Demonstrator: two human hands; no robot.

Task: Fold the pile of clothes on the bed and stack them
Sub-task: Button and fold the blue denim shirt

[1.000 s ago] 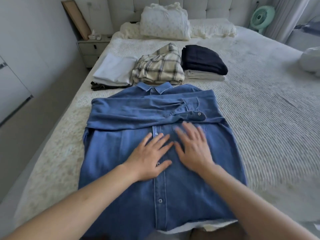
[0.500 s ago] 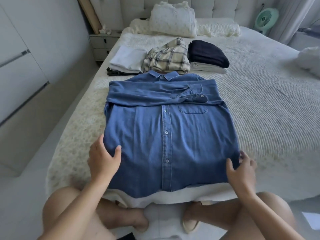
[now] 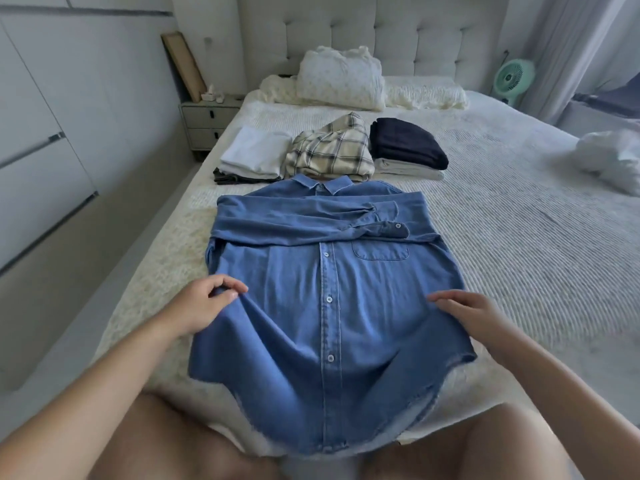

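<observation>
Denim made up the shirt [image 3: 329, 306], which lay front-up on the bed [image 3: 519, 254] with its collar toward the headboard [image 3: 398, 36], both sleeves folded across its chest and its hem hanging over the bed's near edge. The left hand [image 3: 204, 306] had its grip closed on the shirt's left side, thumb and fingers pinching a fold of cloth and raising it slightly. The right hand [image 3: 474, 313] met the shirt's right side; its fingers lay nearly straight over the cloth, and whether the thumb gripped underneath I could not tell. Beyond the collar sat three folded stacks: a white pile [image 3: 256, 154], a plaid shirt [image 3: 332, 150] touching the collar, and a navy pile [image 3: 408, 143]. Pillows [image 3: 341, 81] leaned against the headboard. A nightstand [image 3: 207, 119] stood left of the pillows, a green fan [image 3: 512, 77] right of them. A crumpled white cloth [image 3: 613, 161] lay far right of the stacks.
</observation>
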